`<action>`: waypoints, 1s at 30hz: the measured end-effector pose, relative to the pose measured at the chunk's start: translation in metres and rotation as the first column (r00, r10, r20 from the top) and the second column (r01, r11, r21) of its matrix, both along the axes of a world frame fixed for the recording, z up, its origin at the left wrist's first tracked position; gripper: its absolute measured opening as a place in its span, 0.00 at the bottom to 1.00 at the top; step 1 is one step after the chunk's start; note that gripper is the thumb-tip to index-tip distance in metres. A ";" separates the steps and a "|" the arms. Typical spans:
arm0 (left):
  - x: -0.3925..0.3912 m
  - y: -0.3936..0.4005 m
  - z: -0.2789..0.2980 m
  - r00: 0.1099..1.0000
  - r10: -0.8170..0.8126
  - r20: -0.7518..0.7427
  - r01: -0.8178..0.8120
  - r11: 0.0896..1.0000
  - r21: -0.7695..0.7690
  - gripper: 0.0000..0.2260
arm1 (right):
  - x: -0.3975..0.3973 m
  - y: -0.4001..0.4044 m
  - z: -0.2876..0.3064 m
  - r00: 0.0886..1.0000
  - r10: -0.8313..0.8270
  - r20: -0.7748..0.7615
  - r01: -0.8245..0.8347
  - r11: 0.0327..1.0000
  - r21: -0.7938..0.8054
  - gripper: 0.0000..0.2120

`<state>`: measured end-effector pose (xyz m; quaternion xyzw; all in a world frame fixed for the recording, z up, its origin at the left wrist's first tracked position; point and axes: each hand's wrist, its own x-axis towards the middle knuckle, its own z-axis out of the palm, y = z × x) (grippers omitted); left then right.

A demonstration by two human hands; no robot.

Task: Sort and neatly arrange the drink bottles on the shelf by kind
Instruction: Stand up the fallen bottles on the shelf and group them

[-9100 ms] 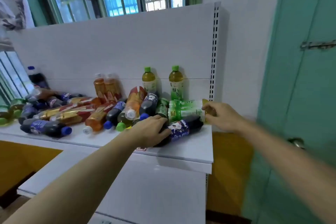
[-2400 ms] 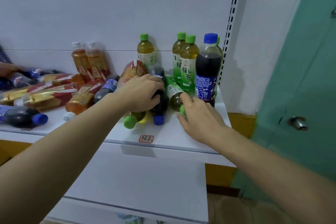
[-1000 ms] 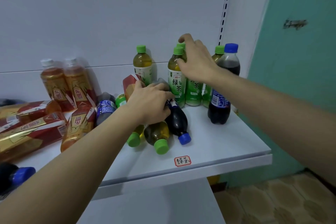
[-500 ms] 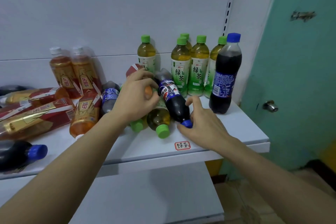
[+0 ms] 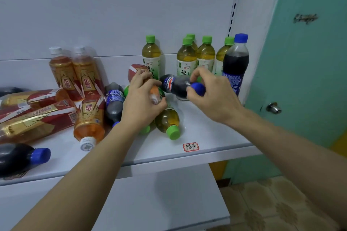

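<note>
On the white shelf (image 5: pixel 206 142), my right hand (image 5: pixel 212 95) grips a dark cola bottle (image 5: pixel 174 85) by its blue-capped neck and holds it lifted and nearly level. My left hand (image 5: pixel 140 107) is closed on a lying orange drink bottle (image 5: pixel 138 71) near its white cap. A green tea bottle (image 5: pixel 167 120) lies below my hands, green cap toward me. Several green tea bottles (image 5: pixel 205 56) stand upright at the back right, with an upright cola bottle (image 5: pixel 235 63) beside them.
Two orange drink bottles (image 5: pixel 75 73) stand at the back left; others lie in a heap (image 5: pixel 37 118) to the left with lying cola bottles (image 5: pixel 113 103). A red-bordered label (image 5: pixel 191 147) marks the shelf's front. A lower shelf (image 5: pixel 159 202) and teal door (image 5: pixel 309 80) are near.
My right hand has lifted the lying cola bottle off the shelf by its neck and swung it up. My left hand stays on the orange bottle in the pile.
</note>
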<state>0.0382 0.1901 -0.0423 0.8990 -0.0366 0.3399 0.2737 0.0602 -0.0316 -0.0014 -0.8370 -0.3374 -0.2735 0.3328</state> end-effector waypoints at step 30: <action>0.002 -0.001 -0.001 0.999 0.016 -0.035 -0.016 1.000 0.016 0.21 | 0.068 0.038 0.114 0.954 -0.270 -0.129 0.240 0.949 -0.206 0.19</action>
